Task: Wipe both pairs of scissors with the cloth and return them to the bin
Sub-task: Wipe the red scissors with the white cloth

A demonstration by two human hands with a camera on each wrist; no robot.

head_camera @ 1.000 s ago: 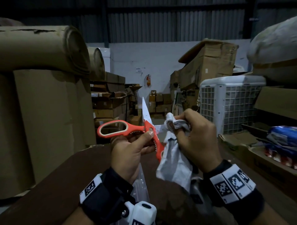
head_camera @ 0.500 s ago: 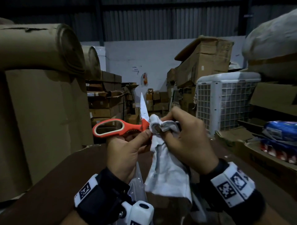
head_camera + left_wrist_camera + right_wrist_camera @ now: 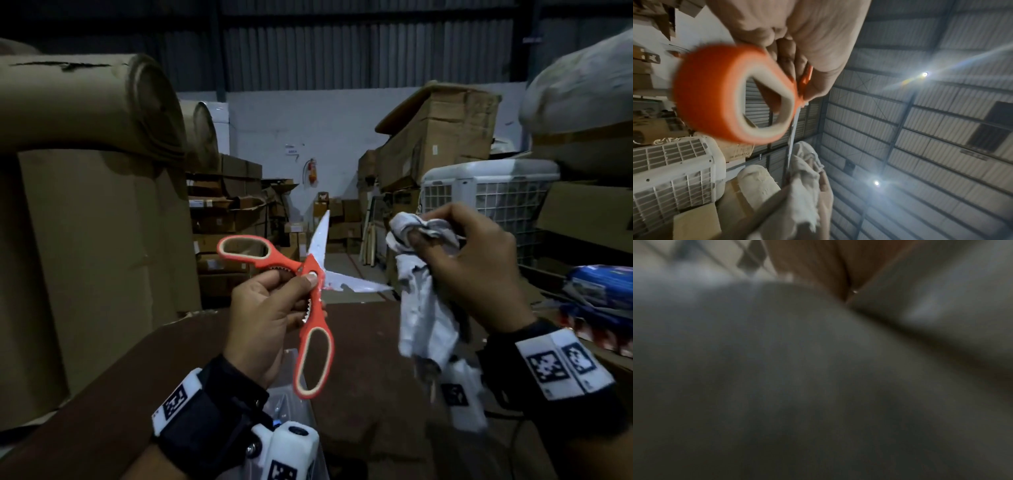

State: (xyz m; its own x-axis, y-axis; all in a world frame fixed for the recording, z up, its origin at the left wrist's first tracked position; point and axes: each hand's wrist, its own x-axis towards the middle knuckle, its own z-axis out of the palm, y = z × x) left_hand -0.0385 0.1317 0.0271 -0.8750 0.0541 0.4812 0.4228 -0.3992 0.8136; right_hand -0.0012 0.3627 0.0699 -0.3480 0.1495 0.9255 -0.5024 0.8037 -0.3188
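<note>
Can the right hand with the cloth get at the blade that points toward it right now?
Probably yes. The right hand grips the cloth just beside the tip of the blade pointing at it, with nothing between them. The left hand holds the scissors open near the pivot, leaving both blades bare.

Cardboard stacks (image 3: 85, 240) wall the worktop's (image 3: 370, 359) left edge; cooler (image 3: 486, 192) and boxes crowd right; open aisle beyond far edge.

The head camera looks forward and slightly down over both wrists. The left wrist camera sits close under the orange-handled steel scissors (image 3: 731, 95), facing up toward the roof. Both catch the white slatted plastic crate (image 3: 486, 192). The right wrist camera is smothered in blurred grey fabric.
</note>
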